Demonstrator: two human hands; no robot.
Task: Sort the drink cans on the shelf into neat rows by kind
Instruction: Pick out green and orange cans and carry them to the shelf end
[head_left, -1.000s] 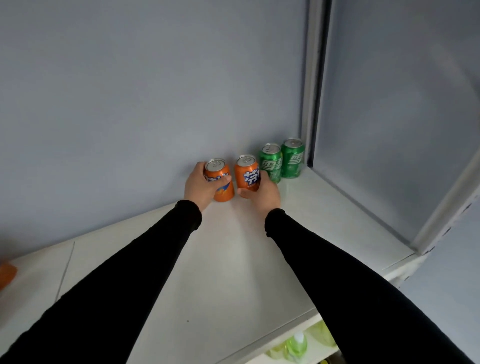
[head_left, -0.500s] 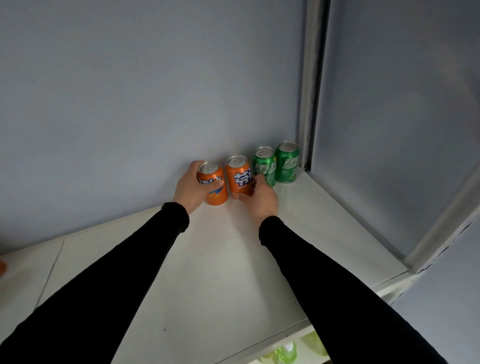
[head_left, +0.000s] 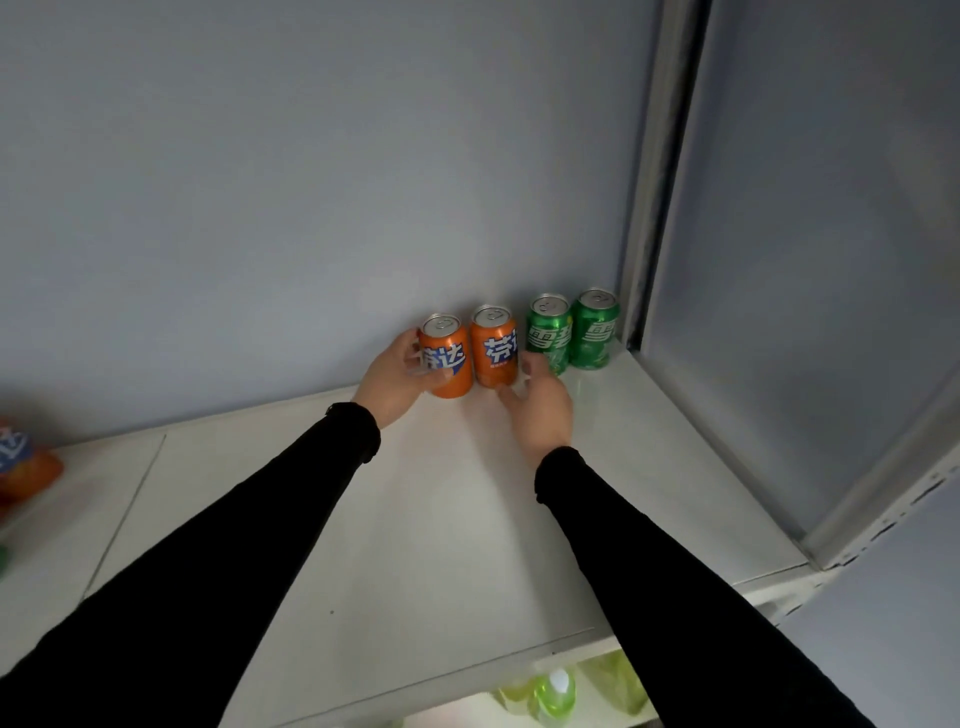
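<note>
Four cans stand in a row against the back wall of the white shelf (head_left: 415, 519): two orange cans, then two green cans running into the right corner. My left hand (head_left: 395, 376) grips the left orange can (head_left: 449, 364) from its left side. Beside it, the right orange can (head_left: 493, 348) stands almost touching. My right hand (head_left: 540, 413) sits just in front of that can's base with relaxed fingers, its thumb near the left green can (head_left: 550, 332). The right green can (head_left: 595, 330) stands in the corner.
A grey side panel (head_left: 779, 260) closes the shelf on the right. An orange drink item (head_left: 26, 467) lies at the far left edge of the shelf. Green bottles (head_left: 556, 696) show on the level below the shelf's front edge.
Both orange cans have slid back and right into line with the green cans. My right hand has let go of the right orange can and drawn back a little.
</note>
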